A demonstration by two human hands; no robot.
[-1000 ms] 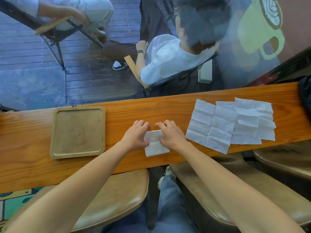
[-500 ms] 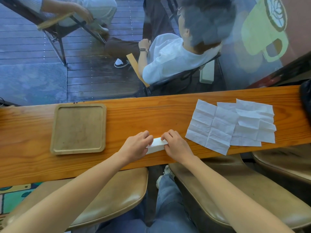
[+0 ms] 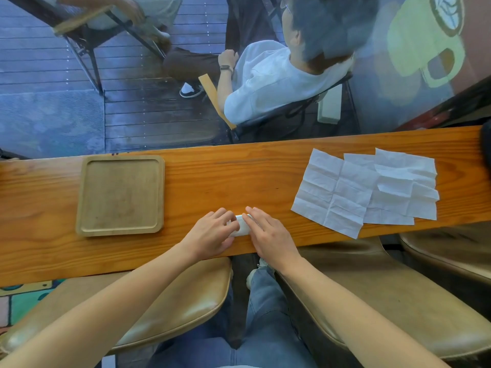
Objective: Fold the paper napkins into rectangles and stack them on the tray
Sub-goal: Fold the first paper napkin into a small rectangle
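Note:
A small folded white napkin (image 3: 242, 224) lies near the front edge of the wooden counter (image 3: 239, 176). My left hand (image 3: 212, 233) and my right hand (image 3: 268, 235) both press flat on it, fingers together, hiding most of it. Only a narrow white strip shows between the fingertips. The square wooden tray (image 3: 120, 195) sits to the left with nothing on it. To the right lie several unfolded white napkins (image 3: 368, 189), creased and overlapping.
Brown padded seats (image 3: 186, 301) stand below the counter's front edge. Beyond the counter is a glass pane; through it a seated person in a white shirt (image 3: 268, 81) and a deck with chairs are visible.
The napkin went from a larger rectangle to a narrow folded strip. Both hands moved back toward the counter's front edge and now press on the fold.

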